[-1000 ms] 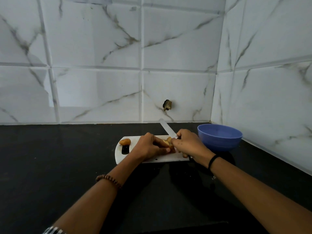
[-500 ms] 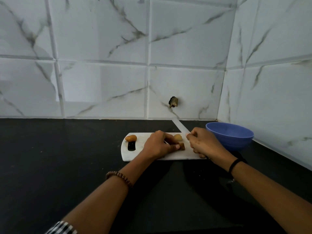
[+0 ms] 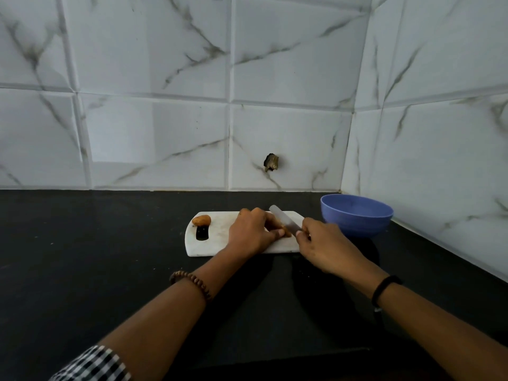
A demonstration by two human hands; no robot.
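So, the small orange-brown piece (image 3: 286,232) we're slicing sits near the right end of the white cutting board (image 3: 220,237). It's mostly hidden under fingers, so we can't really tell what it is; maybe a root of some kind. The left hand (image 3: 248,233) is curled over it, fingertips pinning it to the board. The right hand (image 3: 323,244) is wrapped around the handle of the knife (image 3: 283,220), whose pale blade angles up and away over the piece, right beside the left fingertips. We'd say we're mid-cut, partway through chopping this one.

A second whole piece (image 3: 201,220) lies at the board's left end, just above the handle slot. The blue bowl (image 3: 357,215) stands just right of the board on the black bench (image 3: 110,257), tucked into the corner of the marble-tiled wall.

Next move, as we see it: press the blade straight down with the left fingertips tucked back, then shuffle that grip along for the next slice.
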